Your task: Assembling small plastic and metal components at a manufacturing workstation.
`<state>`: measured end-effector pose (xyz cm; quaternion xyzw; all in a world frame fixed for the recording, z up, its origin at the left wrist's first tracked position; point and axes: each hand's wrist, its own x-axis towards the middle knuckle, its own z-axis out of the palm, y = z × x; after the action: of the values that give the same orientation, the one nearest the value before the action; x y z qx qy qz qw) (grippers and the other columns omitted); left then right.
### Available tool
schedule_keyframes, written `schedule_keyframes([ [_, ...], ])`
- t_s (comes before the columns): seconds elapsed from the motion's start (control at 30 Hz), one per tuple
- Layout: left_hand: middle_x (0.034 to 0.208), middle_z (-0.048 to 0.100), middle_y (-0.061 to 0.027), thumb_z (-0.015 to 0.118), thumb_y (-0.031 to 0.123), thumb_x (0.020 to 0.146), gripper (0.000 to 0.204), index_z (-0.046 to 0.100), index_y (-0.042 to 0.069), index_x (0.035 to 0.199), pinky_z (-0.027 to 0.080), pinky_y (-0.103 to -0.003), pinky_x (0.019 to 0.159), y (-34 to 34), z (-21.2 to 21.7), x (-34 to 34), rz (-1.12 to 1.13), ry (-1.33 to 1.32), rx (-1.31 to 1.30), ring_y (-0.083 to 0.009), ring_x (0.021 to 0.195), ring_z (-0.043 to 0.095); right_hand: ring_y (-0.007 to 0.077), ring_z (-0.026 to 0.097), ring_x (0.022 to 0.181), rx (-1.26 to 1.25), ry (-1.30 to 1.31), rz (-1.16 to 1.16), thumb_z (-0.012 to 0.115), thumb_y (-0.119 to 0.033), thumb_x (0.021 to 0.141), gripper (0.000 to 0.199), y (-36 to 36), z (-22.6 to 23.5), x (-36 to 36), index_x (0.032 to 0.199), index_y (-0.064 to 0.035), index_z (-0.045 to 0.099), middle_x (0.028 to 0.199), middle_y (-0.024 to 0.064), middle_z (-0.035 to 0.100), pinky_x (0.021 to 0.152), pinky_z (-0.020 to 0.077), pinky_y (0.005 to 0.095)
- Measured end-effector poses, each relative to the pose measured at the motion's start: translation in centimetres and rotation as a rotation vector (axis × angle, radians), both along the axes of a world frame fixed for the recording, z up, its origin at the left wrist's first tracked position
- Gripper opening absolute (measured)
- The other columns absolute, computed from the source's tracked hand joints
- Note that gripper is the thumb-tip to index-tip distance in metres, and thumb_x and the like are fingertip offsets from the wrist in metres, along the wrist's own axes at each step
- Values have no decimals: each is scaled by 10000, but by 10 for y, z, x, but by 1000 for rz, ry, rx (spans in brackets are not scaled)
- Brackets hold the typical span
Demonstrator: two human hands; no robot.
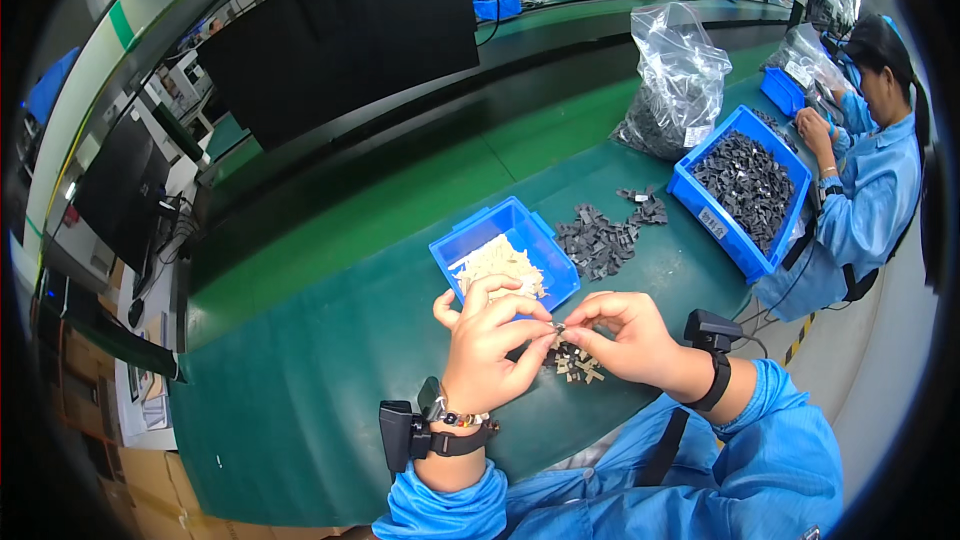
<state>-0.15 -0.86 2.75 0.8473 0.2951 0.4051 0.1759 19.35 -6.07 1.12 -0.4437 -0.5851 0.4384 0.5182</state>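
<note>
My left hand (490,345) and my right hand (632,340) meet fingertip to fingertip above the green table (330,410). Both pinch one small dark piece (559,328) between thumb and forefinger; its exact kind is too small to make out. Right below the fingers lies a little heap of tan and dark small parts (580,368), partly covered by my hands. Just beyond my left hand stands a small blue bin (462,236) with thin cream-coloured pieces (500,262) in it. Loose dark grey plastic parts (597,243) are spread beside that bin.
A larger blue bin (686,190) full of dark grey parts stands at the right, near a clear plastic bag (672,90) of similar parts. A co-worker (868,180) sits at the right edge. A dark monitor back (350,45) rises at the far left.
</note>
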Motion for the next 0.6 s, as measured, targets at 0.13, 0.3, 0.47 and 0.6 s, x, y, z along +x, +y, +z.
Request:
schedule_keyframes([
  [0.13,866,695,61,767,113,705,74,727,165,738,183,-461,1010,-1,1,0,-16,-98,-57,-231,1080,569,133,657,777,55,16,66,728,-26,829,191,0,7,-9,1011,17,686,844,89,688,703,537,273],
  [0.3,870,710,31,747,75,726,61,718,119,756,262,-414,994,2,0,-6,20,-186,-83,-223,1036,595,176,684,779,150,-224,70,711,-24,839,179,-1,16,-4,1011,12,683,862,125,694,706,548,295],
  [0.47,902,710,-67,698,1,802,40,700,35,822,382,-390,971,6,-4,-8,305,-354,-91,-223,919,650,281,671,811,249,-516,185,682,-41,833,114,7,15,9,932,11,703,903,129,698,733,543,347],
  [0.6,1021,662,-123,668,-61,836,101,675,-46,936,508,-285,860,18,-27,-14,342,-555,-211,-158,949,625,288,657,853,437,-554,136,678,-44,825,106,26,33,2,918,1,700,921,118,681,758,530,372],
])
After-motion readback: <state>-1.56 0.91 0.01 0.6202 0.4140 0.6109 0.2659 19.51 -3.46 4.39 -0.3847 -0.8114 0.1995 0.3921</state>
